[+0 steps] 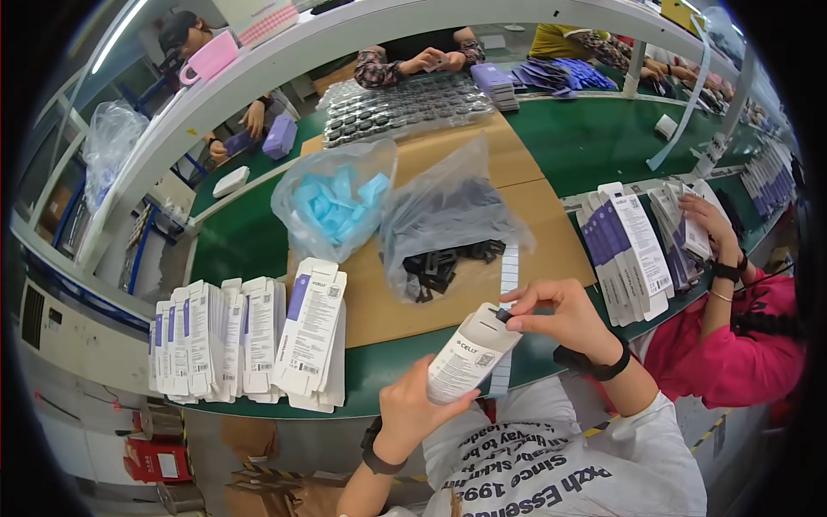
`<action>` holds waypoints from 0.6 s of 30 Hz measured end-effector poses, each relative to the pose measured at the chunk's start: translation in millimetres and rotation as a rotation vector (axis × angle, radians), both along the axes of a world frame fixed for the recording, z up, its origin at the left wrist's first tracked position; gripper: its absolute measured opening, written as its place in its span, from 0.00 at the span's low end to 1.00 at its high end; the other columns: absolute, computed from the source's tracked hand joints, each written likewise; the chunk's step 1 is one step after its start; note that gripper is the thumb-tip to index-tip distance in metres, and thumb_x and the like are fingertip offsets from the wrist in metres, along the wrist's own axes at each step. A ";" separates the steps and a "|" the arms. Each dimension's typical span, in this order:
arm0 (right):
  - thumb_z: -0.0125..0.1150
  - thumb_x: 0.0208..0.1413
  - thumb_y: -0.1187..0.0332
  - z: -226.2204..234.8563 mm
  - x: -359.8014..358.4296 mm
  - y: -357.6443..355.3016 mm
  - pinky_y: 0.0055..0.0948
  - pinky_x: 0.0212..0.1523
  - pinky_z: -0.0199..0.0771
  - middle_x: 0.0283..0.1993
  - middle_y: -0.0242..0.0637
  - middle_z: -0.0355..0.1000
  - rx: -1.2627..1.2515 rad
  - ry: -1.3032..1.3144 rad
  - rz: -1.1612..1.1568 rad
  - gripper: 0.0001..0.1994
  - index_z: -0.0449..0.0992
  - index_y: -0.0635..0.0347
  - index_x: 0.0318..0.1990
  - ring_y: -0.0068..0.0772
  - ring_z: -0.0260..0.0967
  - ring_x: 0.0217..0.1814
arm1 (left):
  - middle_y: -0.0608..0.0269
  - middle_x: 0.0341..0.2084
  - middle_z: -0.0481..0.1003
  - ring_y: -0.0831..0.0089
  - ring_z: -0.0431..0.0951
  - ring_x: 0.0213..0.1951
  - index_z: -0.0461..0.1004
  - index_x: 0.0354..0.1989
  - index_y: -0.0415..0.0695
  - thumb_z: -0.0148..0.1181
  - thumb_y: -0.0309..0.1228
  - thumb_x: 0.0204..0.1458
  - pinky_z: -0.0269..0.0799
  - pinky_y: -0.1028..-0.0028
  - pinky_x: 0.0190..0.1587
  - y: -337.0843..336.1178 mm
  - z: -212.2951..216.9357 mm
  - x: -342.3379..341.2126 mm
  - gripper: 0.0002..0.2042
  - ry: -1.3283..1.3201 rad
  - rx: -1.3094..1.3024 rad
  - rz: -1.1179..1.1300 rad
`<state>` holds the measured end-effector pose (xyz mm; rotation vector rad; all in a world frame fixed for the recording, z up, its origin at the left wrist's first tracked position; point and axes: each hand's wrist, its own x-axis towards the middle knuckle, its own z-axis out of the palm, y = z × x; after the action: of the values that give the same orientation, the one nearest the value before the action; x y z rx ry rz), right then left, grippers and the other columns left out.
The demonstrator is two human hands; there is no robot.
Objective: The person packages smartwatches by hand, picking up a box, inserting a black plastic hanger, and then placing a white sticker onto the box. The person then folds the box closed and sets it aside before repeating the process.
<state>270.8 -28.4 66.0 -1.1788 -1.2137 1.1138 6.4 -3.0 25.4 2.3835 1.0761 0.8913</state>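
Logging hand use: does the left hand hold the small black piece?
No: the right hand pinches the small black piece, while the left hand grips the white cardboard box.

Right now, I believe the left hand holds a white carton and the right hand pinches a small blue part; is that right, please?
Not quite: the head view shows that the small part is black, not blue. The left hand does hold a white carton, and the right hand does pinch the part.

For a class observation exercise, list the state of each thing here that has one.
Held carton: tilted, end apparently open
Left hand: gripping carton
Right hand: fingers pinching black piece
Grey bag: open
Clear bag: holding blue pieces
Pink mug: upright
Cartons at left: overlapping
Ceiling light: lit
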 end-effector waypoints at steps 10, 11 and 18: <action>0.72 0.52 0.74 -23.5 7.2 -8.7 0.19 0.36 0.75 0.33 0.34 0.79 -0.242 0.028 0.037 0.07 0.80 0.69 0.34 0.19 0.75 0.35 | 0.55 0.29 0.81 0.64 0.84 0.27 0.74 0.45 0.38 0.81 0.50 0.31 0.79 0.70 0.30 -7.2 0.0 10.5 0.36 0.062 -0.016 -0.019; 0.72 0.52 0.74 -25.8 6.9 -10.2 0.19 0.36 0.75 0.33 0.34 0.79 -0.229 0.040 0.039 0.07 0.80 0.69 0.34 0.19 0.75 0.34 | 0.55 0.29 0.81 0.64 0.84 0.27 0.74 0.45 0.38 0.81 0.50 0.31 0.79 0.70 0.30 -8.3 -0.7 10.1 0.36 0.063 -0.019 -0.015; 0.70 0.52 0.78 -28.0 -7.8 -12.0 0.20 0.46 0.76 0.44 0.34 0.78 -0.143 0.141 -0.031 0.13 0.76 0.68 0.44 0.22 0.75 0.47 | 0.56 0.29 0.79 0.64 0.82 0.25 0.75 0.44 0.38 0.81 0.49 0.29 0.78 0.70 0.27 -14.9 -0.2 10.3 0.35 0.142 0.069 -0.008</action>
<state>263.0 -40.4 37.9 -1.2007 -1.0181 1.2550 16.7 -17.9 25.2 2.5384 1.1030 0.7780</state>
